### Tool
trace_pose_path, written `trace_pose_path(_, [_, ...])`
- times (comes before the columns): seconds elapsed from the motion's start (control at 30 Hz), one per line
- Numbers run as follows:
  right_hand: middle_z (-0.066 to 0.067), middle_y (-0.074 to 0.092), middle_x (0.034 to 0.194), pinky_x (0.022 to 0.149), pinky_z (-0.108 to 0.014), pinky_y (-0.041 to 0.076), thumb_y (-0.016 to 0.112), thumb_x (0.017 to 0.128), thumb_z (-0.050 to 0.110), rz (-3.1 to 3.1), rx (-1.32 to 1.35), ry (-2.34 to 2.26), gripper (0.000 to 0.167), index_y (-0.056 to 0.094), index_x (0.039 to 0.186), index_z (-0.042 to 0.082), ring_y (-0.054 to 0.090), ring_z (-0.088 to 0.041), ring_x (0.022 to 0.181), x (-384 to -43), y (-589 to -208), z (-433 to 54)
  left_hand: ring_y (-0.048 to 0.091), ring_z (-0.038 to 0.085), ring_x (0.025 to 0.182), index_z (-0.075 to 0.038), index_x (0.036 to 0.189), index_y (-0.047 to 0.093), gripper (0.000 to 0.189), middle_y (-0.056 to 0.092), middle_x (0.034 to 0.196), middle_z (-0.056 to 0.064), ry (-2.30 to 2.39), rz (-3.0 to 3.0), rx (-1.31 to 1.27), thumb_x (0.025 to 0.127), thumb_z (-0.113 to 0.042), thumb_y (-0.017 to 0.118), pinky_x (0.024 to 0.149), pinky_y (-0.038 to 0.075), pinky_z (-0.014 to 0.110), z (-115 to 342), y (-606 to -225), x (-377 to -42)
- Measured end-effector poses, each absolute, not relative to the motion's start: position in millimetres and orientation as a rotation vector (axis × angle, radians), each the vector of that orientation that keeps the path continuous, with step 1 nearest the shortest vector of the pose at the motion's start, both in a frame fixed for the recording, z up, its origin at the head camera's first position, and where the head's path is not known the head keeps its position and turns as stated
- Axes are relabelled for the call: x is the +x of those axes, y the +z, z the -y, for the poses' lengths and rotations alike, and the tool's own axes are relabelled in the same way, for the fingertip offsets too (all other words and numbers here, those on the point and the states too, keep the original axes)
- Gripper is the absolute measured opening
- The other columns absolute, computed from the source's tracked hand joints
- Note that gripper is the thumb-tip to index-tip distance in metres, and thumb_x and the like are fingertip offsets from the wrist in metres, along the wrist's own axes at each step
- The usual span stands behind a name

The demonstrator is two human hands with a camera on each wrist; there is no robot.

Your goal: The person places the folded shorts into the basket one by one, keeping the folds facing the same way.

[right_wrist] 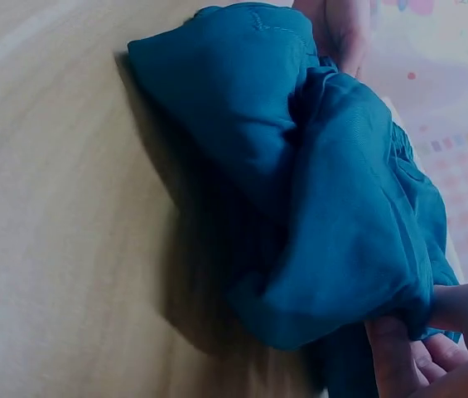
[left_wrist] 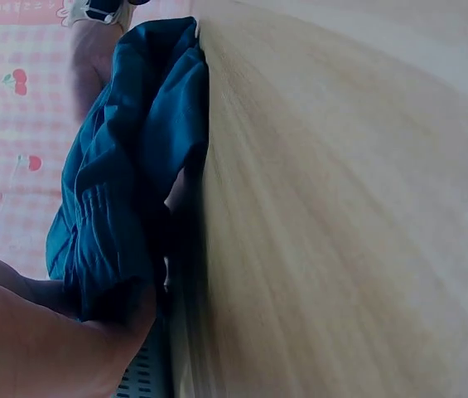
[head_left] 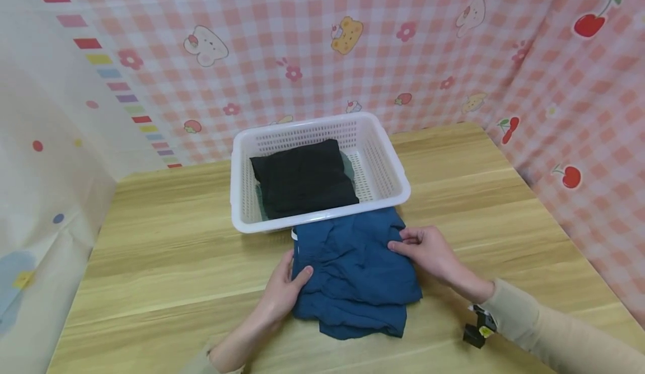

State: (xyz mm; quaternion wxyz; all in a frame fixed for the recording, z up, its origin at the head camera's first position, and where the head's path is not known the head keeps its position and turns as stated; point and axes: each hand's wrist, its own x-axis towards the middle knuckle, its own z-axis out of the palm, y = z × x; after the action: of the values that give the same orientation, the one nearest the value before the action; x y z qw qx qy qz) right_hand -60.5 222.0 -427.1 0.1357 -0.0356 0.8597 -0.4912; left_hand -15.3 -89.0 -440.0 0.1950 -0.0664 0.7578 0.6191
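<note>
A folded blue garment (head_left: 353,273) with a gathered band, perhaps shorts, is held between both hands just in front of the white basket. My left hand (head_left: 283,290) grips its left edge, thumb on top and fingers beneath. On the right side, my right hand (head_left: 428,251) pinches the cloth between thumb and fingers. In the right wrist view the garment (right_wrist: 242,149) hangs in loose folds above the table, and the left wrist view shows its gathered band (left_wrist: 97,224) near the left thumb. Some of the fingers are hidden under the cloth.
Behind the garment stands a white plastic basket (head_left: 322,215), with a folded black garment (head_left: 307,178) lying on a dark green one (head_left: 349,167). The wooden table (head_left: 176,262) meets a pink checked cloth backdrop (head_left: 302,43) at the rear and right.
</note>
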Motion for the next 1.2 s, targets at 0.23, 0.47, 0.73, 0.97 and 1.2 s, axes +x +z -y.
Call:
trace_pose_path(0.23, [0.007,0.043,0.06,0.05,-0.019,0.03,0.074,0.098,0.016,-2.518,-0.168,-1.458,0.021,0.074,0.096,-0.004,0.045,-0.006,0.052,-59,-418,-219,0.067,0.038,0.13,-0.004,0.16,0.037,0.055,0.06,0.149,0.028,1.81,-2.12,-0.189,0.109,-0.017,0.056,0.108,0.058,0.052,91,-440,-13])
trace_pose_path(0.47, [0.006,0.048,0.061,0.049,-0.018,0.033,0.076,0.096,0.014,-2.607,-0.228,-1.442,0.017,0.076,0.099,-0.003,0.047,-0.004,0.052,-56,-411,-215,0.07,0.034,0.127,-0.005,0.157,0.043,0.053,0.063,0.147,0.025,1.845,-2.15,-0.138,0.107,-0.014,0.059,0.107,0.059,0.05,95,-440,-7])
trace_pose_path(0.73, [-0.003,0.068,0.076,0.061,-0.017,0.052,0.08,0.092,0.01,-2.691,-0.413,-1.428,0.008,0.076,0.089,0.004,0.061,-0.001,0.065,-43,-396,-209,0.076,0.022,0.113,-0.003,0.153,0.048,0.051,0.071,0.132,0.028,1.887,-2.184,-0.066,0.104,-0.007,0.062,0.092,0.063,0.027,100,-431,5])
trace_pose_path(0.97, [-0.009,0.079,0.089,0.072,-0.018,0.059,0.079,0.093,0.009,-2.72,-0.432,-1.471,0.005,0.079,0.095,0.004,0.07,0.004,0.08,-41,-379,-205,0.075,0.015,0.107,-0.007,0.151,0.05,0.049,0.074,0.125,0.025,1.9,-2.247,-0.041,0.104,-0.006,0.062,0.091,0.062,0.024,105,-414,4])
trace_pose_path(1.2, [-0.009,0.077,0.083,0.068,-0.018,0.058,0.079,0.094,0.009,-2.741,-0.485,-1.54,0.006,0.079,0.092,0.004,0.068,0.002,0.074,-51,-363,-199,0.072,0.003,0.112,-0.01,0.153,0.047,0.048,0.07,0.134,0.025,1.926,-2.258,0.03,0.106,-0.005,0.058,0.095,0.059,0.019,115,-394,-2])
